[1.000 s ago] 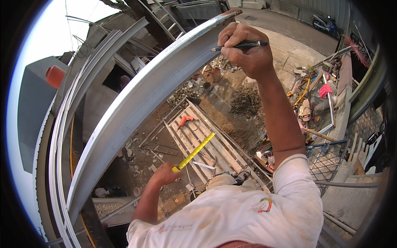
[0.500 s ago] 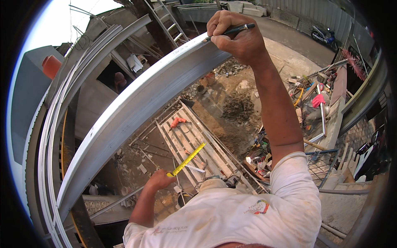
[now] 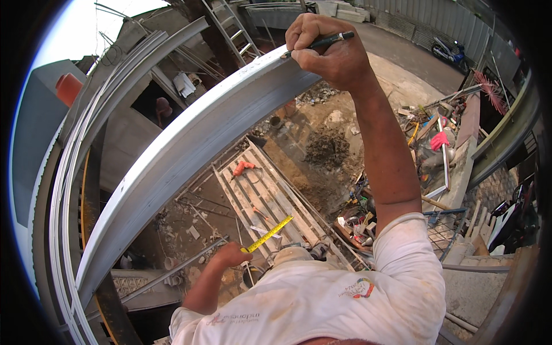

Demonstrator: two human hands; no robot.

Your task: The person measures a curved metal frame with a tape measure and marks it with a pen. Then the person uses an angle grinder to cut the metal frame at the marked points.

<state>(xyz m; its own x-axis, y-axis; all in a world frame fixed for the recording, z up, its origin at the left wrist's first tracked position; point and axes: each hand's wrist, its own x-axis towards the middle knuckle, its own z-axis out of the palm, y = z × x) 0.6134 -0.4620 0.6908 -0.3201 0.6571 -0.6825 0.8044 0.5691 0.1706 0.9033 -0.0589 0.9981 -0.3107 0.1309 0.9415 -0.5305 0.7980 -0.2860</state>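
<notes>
A long pale metal beam (image 3: 198, 132) runs from the lower left up to the top centre and looks curved in this picture. At its upper end my right hand (image 3: 328, 52) grips a dark pencil (image 3: 332, 39), whose tip meets the beam's edge or lies just beside it. Lower down, my left hand (image 3: 231, 255) is closed around a tape measure, its case mostly covered by the fingers. The yellow tape blade (image 3: 270, 233) sticks out to the upper right, over the planks and apart from the beam.
Below me stands a slatted plank platform (image 3: 270, 192) with an orange power drill (image 3: 242, 167) on it. More metal profiles (image 3: 68, 201) line the left. A ladder (image 3: 233, 29) leans at the top. Another person (image 3: 164, 109) shows in a dark opening. Rubble and a pink glove (image 3: 440, 141) lie at right.
My left hand has shifted slightly right and down with the tape measure, and its blade tip now sits further right. My right hand and the pencil stay nearly where they were at the beam.
</notes>
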